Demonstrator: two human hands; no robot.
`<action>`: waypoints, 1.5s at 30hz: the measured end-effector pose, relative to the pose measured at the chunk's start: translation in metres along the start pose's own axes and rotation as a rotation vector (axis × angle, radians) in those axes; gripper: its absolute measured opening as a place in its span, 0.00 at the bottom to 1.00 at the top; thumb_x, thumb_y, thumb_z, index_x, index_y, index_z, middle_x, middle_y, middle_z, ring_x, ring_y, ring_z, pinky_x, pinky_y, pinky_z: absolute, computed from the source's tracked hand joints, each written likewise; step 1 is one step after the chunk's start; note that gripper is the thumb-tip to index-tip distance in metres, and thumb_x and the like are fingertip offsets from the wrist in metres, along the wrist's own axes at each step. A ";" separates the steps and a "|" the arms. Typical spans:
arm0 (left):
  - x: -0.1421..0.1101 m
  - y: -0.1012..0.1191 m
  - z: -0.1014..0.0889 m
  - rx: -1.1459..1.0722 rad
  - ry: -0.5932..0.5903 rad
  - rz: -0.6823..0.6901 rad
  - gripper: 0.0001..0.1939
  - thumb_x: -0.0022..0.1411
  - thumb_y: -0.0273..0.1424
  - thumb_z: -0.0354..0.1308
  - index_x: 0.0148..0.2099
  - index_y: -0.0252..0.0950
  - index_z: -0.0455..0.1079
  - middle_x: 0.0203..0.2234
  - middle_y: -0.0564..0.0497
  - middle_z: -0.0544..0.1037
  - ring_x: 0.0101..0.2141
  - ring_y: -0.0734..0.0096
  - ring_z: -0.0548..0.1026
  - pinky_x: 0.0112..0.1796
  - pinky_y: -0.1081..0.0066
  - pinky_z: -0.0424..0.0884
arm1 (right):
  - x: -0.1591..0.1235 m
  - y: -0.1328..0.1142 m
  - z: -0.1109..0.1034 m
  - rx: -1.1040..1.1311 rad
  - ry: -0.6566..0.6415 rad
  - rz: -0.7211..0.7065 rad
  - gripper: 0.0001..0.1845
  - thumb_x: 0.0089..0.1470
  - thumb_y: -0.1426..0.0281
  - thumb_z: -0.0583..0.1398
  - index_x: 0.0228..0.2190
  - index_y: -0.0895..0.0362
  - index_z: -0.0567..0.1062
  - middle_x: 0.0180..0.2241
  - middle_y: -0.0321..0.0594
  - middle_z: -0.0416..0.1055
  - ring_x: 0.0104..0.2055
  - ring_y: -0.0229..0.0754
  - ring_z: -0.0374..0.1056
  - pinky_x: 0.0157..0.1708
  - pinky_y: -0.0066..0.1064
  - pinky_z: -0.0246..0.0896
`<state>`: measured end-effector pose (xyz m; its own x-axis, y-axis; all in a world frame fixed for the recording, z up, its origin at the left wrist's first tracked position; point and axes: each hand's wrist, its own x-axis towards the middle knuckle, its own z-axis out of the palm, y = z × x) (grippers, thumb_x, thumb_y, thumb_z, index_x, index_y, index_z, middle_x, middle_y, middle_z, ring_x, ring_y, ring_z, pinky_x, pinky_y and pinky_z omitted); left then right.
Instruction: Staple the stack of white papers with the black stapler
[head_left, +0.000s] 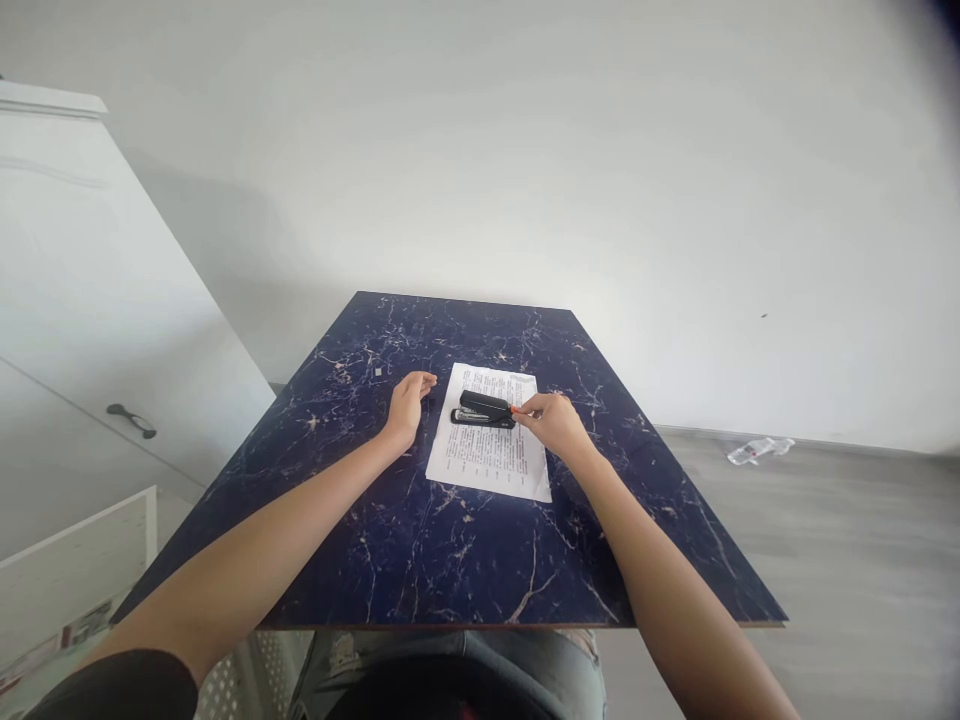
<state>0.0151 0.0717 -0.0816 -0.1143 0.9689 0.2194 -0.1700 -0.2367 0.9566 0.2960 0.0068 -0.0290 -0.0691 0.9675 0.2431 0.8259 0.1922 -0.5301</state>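
Observation:
A black stapler (486, 410) lies on its side or base across a printed sheet of paper (491, 465), its front end pointing left. My right hand (553, 424) is at the stapler's rear end, thumb and fingers pinched on a small orange-red part there. Whether that part belongs to the stapler is hard to make out, since the fingertips cover some of it. To the left of the paper, my left hand (406, 405) rests by the table surface, fingers stretched out and holding nothing. It is apart from both the paper and the stapler.
The dark blue marbled table (465, 570) has its front edge close to my body. A small pale square (378, 372) lies on it at the left. A white cabinet (97, 300) stands at the left, and crumpled clear plastic (759, 451) lies on the floor at the right.

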 end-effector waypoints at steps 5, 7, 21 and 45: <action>0.000 0.002 0.001 -0.013 0.002 -0.019 0.16 0.69 0.41 0.52 0.39 0.37 0.77 0.43 0.44 0.81 0.48 0.60 0.78 0.56 0.56 0.70 | -0.001 -0.002 0.001 -0.050 0.018 -0.022 0.05 0.55 0.66 0.66 0.29 0.52 0.83 0.35 0.43 0.82 0.37 0.50 0.75 0.40 0.41 0.70; -0.001 0.003 0.002 -0.014 -0.003 -0.026 0.16 0.69 0.42 0.53 0.39 0.37 0.77 0.43 0.43 0.81 0.48 0.59 0.78 0.56 0.56 0.71 | -0.002 -0.003 0.001 -0.044 0.012 -0.026 0.05 0.55 0.67 0.66 0.29 0.52 0.83 0.37 0.43 0.81 0.39 0.50 0.75 0.42 0.42 0.70; -0.001 0.001 0.002 -0.013 -0.018 -0.004 0.16 0.69 0.41 0.52 0.39 0.38 0.77 0.43 0.43 0.81 0.48 0.59 0.78 0.55 0.56 0.71 | -0.007 -0.013 0.019 0.116 -0.042 -0.198 0.23 0.53 0.68 0.68 0.52 0.53 0.76 0.46 0.44 0.79 0.48 0.50 0.75 0.50 0.41 0.67; -0.013 0.038 0.008 -0.501 -0.349 -0.453 0.32 0.68 0.56 0.46 0.52 0.34 0.72 0.56 0.31 0.75 0.61 0.43 0.71 0.61 0.45 0.69 | -0.027 -0.045 0.020 -0.009 0.218 -0.390 0.15 0.65 0.70 0.57 0.48 0.49 0.80 0.46 0.42 0.79 0.49 0.51 0.72 0.49 0.42 0.70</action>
<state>0.0181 0.0502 -0.0464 0.3745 0.9261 -0.0461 -0.5606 0.2657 0.7843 0.2495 -0.0244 -0.0281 -0.2575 0.7659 0.5892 0.7661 0.5334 -0.3585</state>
